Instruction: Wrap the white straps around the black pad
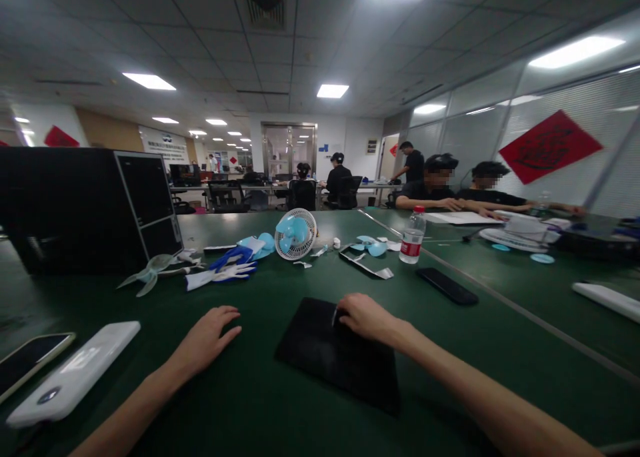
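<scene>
My right hand (pixel 366 318) is closed over a small dark computer mouse (pixel 338 316), mostly hidden under my fingers. Beneath it lies a black mouse pad (pixel 340 364), set at an angle on the green table (pixel 250 390). To the left of the pad, my left hand (pixel 209 337) rests on the tabletop with its fingers apart and nothing in them.
Beyond my hands are a small fan (pixel 296 234), blue-and-white gloves (pixel 225 268), a water bottle (pixel 413 236) and a black phone-like slab (pixel 447 286). A black computer case (pixel 90 210) stands left, behind a white device (pixel 75 374) and a phone (pixel 33 360). People sit at right.
</scene>
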`<state>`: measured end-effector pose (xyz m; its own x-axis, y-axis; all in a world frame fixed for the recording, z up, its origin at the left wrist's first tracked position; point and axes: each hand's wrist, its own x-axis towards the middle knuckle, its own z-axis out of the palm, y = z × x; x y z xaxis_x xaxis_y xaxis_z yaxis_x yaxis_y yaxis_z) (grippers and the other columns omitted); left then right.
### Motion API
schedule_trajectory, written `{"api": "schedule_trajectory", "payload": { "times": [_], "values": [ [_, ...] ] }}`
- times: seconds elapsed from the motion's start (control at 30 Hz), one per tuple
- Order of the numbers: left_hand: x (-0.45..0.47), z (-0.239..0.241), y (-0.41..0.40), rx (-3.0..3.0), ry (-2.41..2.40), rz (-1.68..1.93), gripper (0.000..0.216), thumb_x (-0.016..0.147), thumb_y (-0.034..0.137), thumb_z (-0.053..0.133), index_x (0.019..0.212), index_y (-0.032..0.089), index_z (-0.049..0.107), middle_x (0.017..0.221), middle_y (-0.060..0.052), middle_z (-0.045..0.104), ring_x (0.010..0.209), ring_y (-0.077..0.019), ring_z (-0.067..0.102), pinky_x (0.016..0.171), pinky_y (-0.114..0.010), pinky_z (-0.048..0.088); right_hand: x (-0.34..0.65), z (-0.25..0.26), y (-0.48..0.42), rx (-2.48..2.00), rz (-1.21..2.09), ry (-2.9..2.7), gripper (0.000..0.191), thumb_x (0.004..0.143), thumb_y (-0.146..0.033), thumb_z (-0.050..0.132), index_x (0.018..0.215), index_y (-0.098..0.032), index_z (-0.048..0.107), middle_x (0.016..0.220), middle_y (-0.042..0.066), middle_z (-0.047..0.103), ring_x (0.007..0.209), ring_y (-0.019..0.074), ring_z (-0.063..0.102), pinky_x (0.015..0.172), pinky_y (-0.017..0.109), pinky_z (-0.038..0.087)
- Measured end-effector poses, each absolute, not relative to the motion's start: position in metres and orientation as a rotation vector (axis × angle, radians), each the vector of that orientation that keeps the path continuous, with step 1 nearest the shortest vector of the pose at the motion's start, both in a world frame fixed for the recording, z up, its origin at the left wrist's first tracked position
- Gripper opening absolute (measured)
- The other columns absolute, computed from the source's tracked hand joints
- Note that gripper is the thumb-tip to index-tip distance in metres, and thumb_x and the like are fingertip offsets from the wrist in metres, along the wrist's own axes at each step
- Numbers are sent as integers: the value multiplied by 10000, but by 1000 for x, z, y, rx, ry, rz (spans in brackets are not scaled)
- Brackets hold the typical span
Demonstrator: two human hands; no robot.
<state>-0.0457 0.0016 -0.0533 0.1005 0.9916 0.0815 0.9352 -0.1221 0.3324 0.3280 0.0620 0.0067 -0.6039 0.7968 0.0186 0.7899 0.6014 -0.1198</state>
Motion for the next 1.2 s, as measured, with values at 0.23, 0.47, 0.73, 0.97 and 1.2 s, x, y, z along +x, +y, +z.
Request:
{"api": "schedule_trajectory", "payload": {
  "times": [0.23,0.47,0.73,0.97,1.2],
  "values": [
    [-18,-48,-11,2150,1795,486,627,848,620,394,1342,239,460,1434,-53,430,1313,-259,385,1086,-422,332,284,6,47,-1018,249,-2818,262,876,-233,501,1070,-148,655,1038,100,631,948,202,586,840,306,460],
    [5,-48,-10,2213,1600,434,834,752,662,526,1429,218,322,1511,-92,304,1375,-285,278,1139,-444,224,279,15,36,-966,293,-2825,249,899,-244,481,1063,-155,647,1035,96,613,921,193,566,804,298,457],
    [18,-36,0,2283,1608,431,887,660,691,603,1354,163,445,1404,-135,450,1297,-301,379,1099,-445,287,264,-2,42,-868,253,-2789,240,890,-197,483,1060,-164,649,985,93,610,913,199,543,810,309,445],
    [17,-41,-4,2263,1599,551,883,647,705,606,1344,184,455,1375,-125,466,1265,-296,397,1086,-443,302,262,-8,47,-878,330,-2774,281,890,-195,470,1109,-178,645,1013,91,611,943,208,530,829,319,433],
    [18,-39,-7,2230,1599,550,897,644,707,608,1353,183,444,1379,-122,462,1268,-299,391,1076,-446,313,263,-10,47,-879,340,-2753,273,895,-204,469,1105,-191,643,1020,81,603,947,200,521,830,313,428]
  ]
}}
